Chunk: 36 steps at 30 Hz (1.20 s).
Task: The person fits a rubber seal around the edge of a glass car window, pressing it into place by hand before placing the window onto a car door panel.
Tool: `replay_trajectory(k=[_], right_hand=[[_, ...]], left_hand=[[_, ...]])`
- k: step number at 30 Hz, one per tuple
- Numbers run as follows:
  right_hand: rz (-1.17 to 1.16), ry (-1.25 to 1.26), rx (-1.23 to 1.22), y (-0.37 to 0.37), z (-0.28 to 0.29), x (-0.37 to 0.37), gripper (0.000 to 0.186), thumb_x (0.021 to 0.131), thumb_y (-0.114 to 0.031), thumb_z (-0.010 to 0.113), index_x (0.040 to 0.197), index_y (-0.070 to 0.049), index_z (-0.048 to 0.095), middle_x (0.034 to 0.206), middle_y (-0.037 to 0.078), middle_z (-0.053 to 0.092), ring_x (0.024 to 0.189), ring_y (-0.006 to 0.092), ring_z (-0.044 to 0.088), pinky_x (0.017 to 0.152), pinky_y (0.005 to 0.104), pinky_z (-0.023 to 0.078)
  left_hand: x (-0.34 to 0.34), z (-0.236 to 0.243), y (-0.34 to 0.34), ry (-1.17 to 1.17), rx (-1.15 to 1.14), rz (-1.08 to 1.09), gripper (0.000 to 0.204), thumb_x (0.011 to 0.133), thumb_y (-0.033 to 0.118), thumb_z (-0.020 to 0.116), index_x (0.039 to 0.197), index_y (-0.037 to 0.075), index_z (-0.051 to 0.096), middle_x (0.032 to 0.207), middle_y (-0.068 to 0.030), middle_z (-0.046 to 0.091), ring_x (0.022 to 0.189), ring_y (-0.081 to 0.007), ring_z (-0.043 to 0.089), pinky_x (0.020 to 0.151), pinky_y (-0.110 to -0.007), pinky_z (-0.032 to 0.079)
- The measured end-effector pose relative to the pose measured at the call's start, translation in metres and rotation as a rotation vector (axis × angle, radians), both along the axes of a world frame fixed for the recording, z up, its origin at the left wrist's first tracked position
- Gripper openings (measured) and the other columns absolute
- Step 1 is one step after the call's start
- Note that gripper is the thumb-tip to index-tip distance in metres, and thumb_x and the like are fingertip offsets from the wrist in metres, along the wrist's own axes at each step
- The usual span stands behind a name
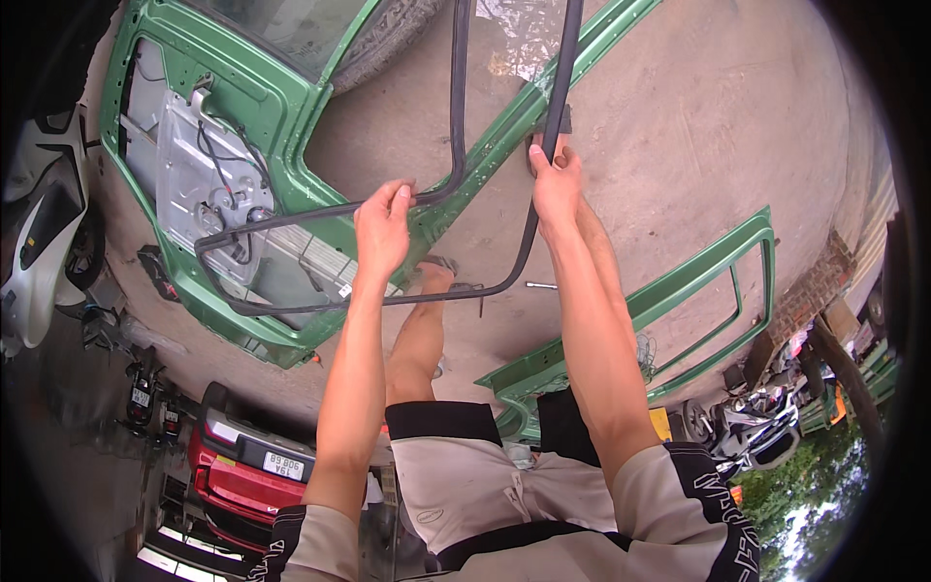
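Observation:
A long black rubber door seal (pixel 459 116) hangs in a large bent loop between my two hands. My left hand (pixel 381 231) pinches one strand of it between thumb and fingers, over the green car door. Further right, my right hand (pixel 558 186) is closed around another strand, held higher up beside the door's window frame. The green car door (pixel 308 105) lies below the seal, with its silver inner panel (pixel 179 170) and dark wiring showing. The seal's lower bend crosses in front of the door's lower corner. Both upper ends run out of the picture.
A second green door (pixel 669 281) lies on the ground to the right. A wrench (pixel 541 285) rests near my feet. A tyre (pixel 383 47) lies beyond the first door. Motorbikes stand at both sides, one pale motorbike (pixel 50 228) at left, and a red car (pixel 250 485) is at lower left.

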State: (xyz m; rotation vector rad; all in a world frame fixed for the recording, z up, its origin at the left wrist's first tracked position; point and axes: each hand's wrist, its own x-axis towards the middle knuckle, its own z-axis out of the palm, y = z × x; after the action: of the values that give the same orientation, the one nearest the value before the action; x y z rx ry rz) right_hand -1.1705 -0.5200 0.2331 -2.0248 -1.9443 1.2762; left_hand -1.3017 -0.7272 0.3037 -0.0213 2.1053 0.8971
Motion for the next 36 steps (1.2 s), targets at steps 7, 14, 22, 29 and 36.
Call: replay_trajectory(k=[7,14,22,29,36], right_hand=[[0.184,0.039,-0.491,0.03,0.01,-0.018,0.047,0.087,-0.032,0.081,0.111,0.004,0.062,0.088,0.014,0.071,0.081,0.0308,0.068,0.079,0.0428,0.052],[0.087,0.03,-0.499,0.022,-0.004,-0.016,0.054,0.085,-0.032,0.084,0.113,0.002,0.054,0.088,0.015,0.071,0.083,0.0316,0.07,0.078,0.044,0.052],[0.032,0.017,-0.501,0.019,-0.011,-0.022,0.06,0.082,-0.028,0.087,0.119,0.001,0.05,0.095,0.014,0.067,0.087,0.0332,0.069,0.079,0.0455,0.052],[0.036,-0.003,-0.522,0.021,-0.005,-0.028,0.063,0.082,-0.028,0.086,0.123,0.002,0.049,0.096,0.014,0.067,0.089,0.033,0.069,0.08,0.0453,0.052],[0.05,-0.014,-0.558,0.023,-0.008,-0.026,0.062,0.083,-0.028,0.086,0.121,0.003,0.048,0.098,0.016,0.067,0.091,0.0339,0.069,0.082,0.0452,0.052]], left_hand=[[-0.065,-0.065,0.081,-0.281,0.0,0.025,0.041,0.104,0.022,0.061,0.136,-0.004,0.063,0.113,-0.0124,0.075,0.098,-0.0197,0.071,0.089,-0.034,0.058],[-0.083,-0.059,0.128,-0.418,-0.042,-0.208,0.06,0.092,0.008,0.073,0.146,-0.004,0.048,0.114,-0.0139,0.073,0.101,-0.0193,0.07,0.089,-0.033,0.059],[-0.092,-0.07,0.132,-0.414,-0.144,-0.455,0.042,0.078,-0.006,0.075,0.115,-0.002,0.056,0.108,-0.0163,0.075,0.095,-0.0226,0.072,0.087,-0.036,0.059],[-0.096,-0.075,0.127,-0.48,-0.081,-0.432,0.046,0.084,-0.008,0.069,0.128,-0.005,0.056,0.116,-0.0192,0.074,0.103,-0.0241,0.073,0.091,-0.036,0.06],[-0.092,-0.081,0.118,-0.625,0.037,-0.329,0.052,0.09,-0.005,0.067,0.139,-0.002,0.053,0.127,-0.0194,0.07,0.111,-0.0231,0.07,0.099,-0.036,0.055]])
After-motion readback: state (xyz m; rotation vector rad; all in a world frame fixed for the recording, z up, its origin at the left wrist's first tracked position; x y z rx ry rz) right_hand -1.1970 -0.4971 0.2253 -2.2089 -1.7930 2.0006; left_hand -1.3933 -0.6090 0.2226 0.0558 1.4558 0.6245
